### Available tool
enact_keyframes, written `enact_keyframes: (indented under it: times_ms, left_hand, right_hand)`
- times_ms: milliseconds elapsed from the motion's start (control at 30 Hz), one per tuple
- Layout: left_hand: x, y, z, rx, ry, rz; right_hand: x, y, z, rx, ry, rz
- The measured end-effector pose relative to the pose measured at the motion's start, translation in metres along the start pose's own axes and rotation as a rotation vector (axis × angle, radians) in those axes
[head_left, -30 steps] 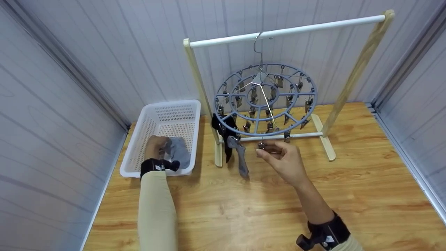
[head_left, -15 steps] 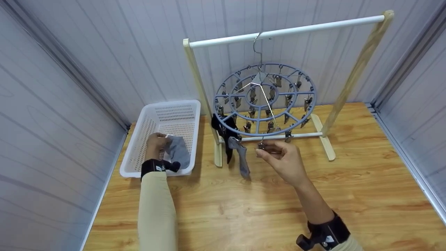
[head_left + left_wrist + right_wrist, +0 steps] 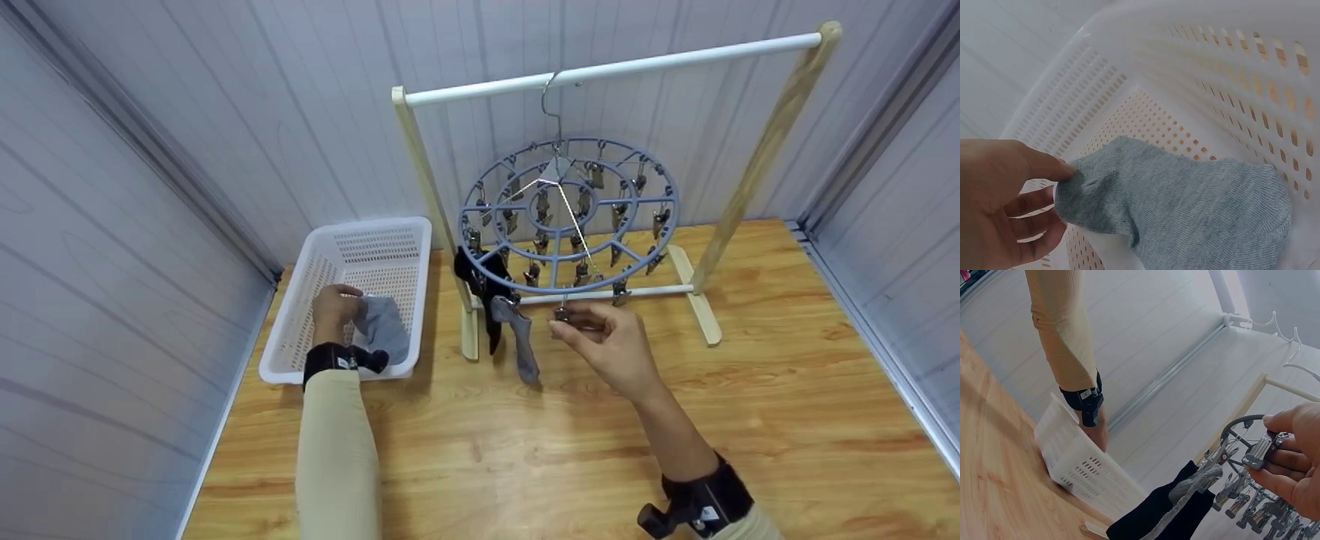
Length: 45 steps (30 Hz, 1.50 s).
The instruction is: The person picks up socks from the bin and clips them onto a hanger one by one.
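Observation:
In the white basket (image 3: 426, 262), my left hand (image 3: 337, 306) pinches one end of a grey sock (image 3: 1196, 208) between thumb and fingers. The rest of that sock lies spread in the basket. My right hand (image 3: 611, 345) grips a metal clip (image 3: 1258, 453) at the near edge of the round blue-grey clip hanger (image 3: 555, 289), thumb and fingers on its two sides. Left of this hand, another grey sock (image 3: 523, 349) and a black sock (image 3: 1148, 509) hang from clips.
The hanger hooks over the white bar (image 3: 690, 62) of a rack with wooden legs (image 3: 765, 150). Several bare clips dangle from its rings. Pale panel walls (image 3: 150, 225) close in the sides and back. Wooden flooring (image 3: 480, 465) stretches in front of the rack.
My left hand has shifted slightly within the basket at the sock's end. The hanger has swayed a little. My right hand keeps its hold on the clip.

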<state>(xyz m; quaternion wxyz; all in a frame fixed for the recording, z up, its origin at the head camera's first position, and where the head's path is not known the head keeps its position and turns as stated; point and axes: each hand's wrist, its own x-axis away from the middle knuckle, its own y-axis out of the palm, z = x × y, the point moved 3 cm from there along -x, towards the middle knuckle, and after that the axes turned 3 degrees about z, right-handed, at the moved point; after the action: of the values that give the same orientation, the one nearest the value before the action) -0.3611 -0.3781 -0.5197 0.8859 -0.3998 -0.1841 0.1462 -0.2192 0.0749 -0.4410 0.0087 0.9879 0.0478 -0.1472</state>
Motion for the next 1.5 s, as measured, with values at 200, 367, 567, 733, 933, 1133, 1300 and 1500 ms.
enact_keyframes:
  times_ms: [200, 367, 567, 733, 933, 1133, 1300, 1500]
  left_hand:
    - [0.0043, -0.0018, 0.0029, -0.024, -0.005, -0.019]
    - [0.0007, 0.0016, -0.0002, -0.034, -0.039, -0.07]
    - [-0.003, 0.0041, -0.0008, -0.033, -0.036, -0.091]
    - [-0.0033, 0.0058, -0.0024, -0.038, -0.041, -0.103]
    - [0.0009, 0.0043, 0.0029, -0.065, -0.007, -0.11]
    - [0.0007, 0.0036, 0.0068, -0.044, -0.006, -0.157]
    - [-0.0001, 0.007, 0.0036, -0.021, -0.007, -0.175]
    - [0.0032, 0.0038, 0.0037, -0.001, 0.015, -0.134]
  right_hand:
    - [-0.0002, -0.0009, -0.0013, -0.007, -0.014, -0.016]
    - [-0.0004, -0.0015, -0.0015, -0.022, -0.01, -0.015]
    - [-0.0001, -0.0019, -0.0016, -0.007, -0.015, -0.012]
    - [0.0002, -0.0016, 0.0001, -0.001, -0.022, -0.015]
    - [0.0005, -0.0014, 0.0016, 0.004, -0.026, -0.01]
    - [0.0006, -0.0021, 0.002, -0.008, -0.022, -0.009]
    - [0.0003, -0.0026, 0.0018, -0.006, -0.026, -0.021]
    - [0.0002, -0.004, 0.001, -0.011, -0.028, -0.033]
